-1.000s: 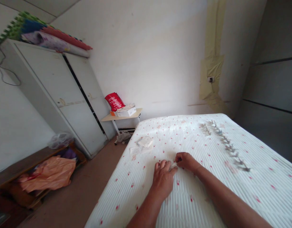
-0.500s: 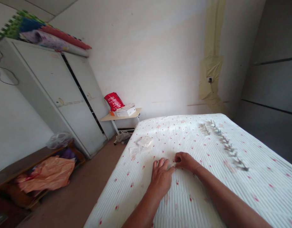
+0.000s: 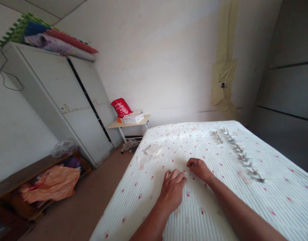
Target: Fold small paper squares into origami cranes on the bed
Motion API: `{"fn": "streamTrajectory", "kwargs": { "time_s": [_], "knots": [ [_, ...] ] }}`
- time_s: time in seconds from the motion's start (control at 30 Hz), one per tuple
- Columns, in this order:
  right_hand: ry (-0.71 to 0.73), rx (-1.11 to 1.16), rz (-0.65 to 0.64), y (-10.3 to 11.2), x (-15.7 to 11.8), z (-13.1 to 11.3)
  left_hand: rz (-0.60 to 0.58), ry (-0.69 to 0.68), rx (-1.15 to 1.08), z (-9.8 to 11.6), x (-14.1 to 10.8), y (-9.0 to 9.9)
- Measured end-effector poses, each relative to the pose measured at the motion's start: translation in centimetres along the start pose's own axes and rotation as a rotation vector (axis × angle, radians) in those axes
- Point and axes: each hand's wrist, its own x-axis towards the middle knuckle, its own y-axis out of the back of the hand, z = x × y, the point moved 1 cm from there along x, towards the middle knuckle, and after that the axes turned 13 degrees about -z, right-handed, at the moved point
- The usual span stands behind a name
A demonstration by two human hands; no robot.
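My left hand (image 3: pixel 172 189) rests on the white, red-dotted mattress (image 3: pixel 206 214), fingers bent over a small pale piece (image 3: pixel 186 173), perhaps paper. Just right of that piece is my right hand (image 3: pixel 199 168), its fingers curled together at the piece's far edge; what they pinch is too small to make out. Beyond my left hand lies a loose stack of printed paper sheets (image 3: pixel 154 150). On the mattress's right part, several small folded-looking objects (image 3: pixel 242 156) form a long row, with a shorter row (image 3: pixel 217 137) beside its far end.
A small table (image 3: pixel 115 125) at the far left corner of the mattress carries a red bag (image 3: pixel 121 107) and a white box (image 3: pixel 135 118). Further left stand a grey cabinet (image 3: pixel 56 87) and a low wooden bench holding an orange plastic bag (image 3: pixel 52 183).
The view has shifted slightly. My right hand has moved a little away from my left hand, and the pale piece between them shows more.
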Motion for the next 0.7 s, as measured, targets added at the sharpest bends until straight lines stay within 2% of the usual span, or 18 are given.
{"fn": "streamTrajectory", "kwargs": {
  "time_s": [0.07,0.1,0.27,0.7],
  "knots": [
    [0.043,0.061,0.032,-0.4,0.0,-0.3,-0.016,0.003,0.008,0.0,0.1,0.1],
    [0.026,0.065,0.003,-0.7,0.1,-0.5,-0.023,0.007,0.013,0.0,0.1,0.1],
    [-0.048,-0.111,-0.080,-1.7,0.3,-1.2,-0.030,0.003,0.009,0.0,0.0,0.3],
    [-0.041,-0.155,-0.131,-1.2,0.6,-1.4,-0.056,-0.071,0.012,-1.2,-1.2,0.8]
  ]
}}
